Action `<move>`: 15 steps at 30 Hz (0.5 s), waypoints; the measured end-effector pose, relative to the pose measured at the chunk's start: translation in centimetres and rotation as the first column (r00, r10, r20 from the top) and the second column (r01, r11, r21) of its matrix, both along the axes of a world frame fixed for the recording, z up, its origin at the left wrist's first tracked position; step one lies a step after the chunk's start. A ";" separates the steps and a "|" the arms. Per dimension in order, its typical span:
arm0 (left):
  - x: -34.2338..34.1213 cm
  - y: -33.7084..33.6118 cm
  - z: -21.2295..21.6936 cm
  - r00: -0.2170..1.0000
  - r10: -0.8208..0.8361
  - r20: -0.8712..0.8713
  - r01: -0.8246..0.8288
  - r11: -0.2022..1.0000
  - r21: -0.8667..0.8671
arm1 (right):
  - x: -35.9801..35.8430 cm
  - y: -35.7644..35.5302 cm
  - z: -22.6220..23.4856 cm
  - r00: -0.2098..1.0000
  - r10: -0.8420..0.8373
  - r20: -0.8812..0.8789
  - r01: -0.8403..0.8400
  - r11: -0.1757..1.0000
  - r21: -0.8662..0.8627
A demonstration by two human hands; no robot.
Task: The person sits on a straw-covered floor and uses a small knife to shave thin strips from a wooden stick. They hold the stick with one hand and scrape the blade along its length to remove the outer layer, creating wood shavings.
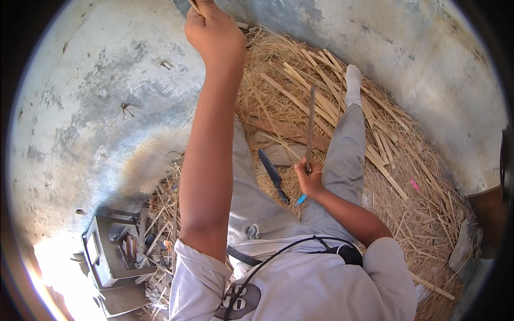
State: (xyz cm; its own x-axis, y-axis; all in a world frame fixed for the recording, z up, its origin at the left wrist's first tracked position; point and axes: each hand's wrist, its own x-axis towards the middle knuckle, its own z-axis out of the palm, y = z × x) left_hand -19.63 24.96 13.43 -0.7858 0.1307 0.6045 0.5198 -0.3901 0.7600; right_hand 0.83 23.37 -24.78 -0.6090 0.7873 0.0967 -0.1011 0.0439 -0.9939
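My left hand (216,35) is raised at the far end of my outstretched arm, its fingers closed round a thin pale bamboo strip (196,7). Between my legs, my right hand (309,179) grips a long narrow knife (311,120) with its dark blade pointing away from me. A thin strip (274,126) also runs through the air toward this hand; whether the fingers touch it I cannot tell. On the floor left of my right hand lies a second knife (270,168), black and broad-bladed. A small blue object (301,199) shows just below the hand.
Shavings (399,224) cover the floor around my legs. Several split bamboo strips (321,101) lie piled beyond my right foot. A flat wooden piece (289,132) lies between my legs. A metal box-like frame (115,251) stands at the lower left. Curved plaster walls (407,64) enclose the space.
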 end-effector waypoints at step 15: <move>0.4 0.0 0.5 0.998 0.038 -0.053 -0.041 0.998 -0.049 | 0.0 0.5 -3.8 0.975 0.112 0.194 -0.126 0.990 0.063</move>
State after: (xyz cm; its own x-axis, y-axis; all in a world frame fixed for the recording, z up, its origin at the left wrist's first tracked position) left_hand -19.24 24.98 13.88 -0.7585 0.1316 0.6383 0.5734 -0.3307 0.7496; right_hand 0.87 23.87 -28.55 -0.7107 0.7030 0.0257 0.0799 0.1170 -0.9899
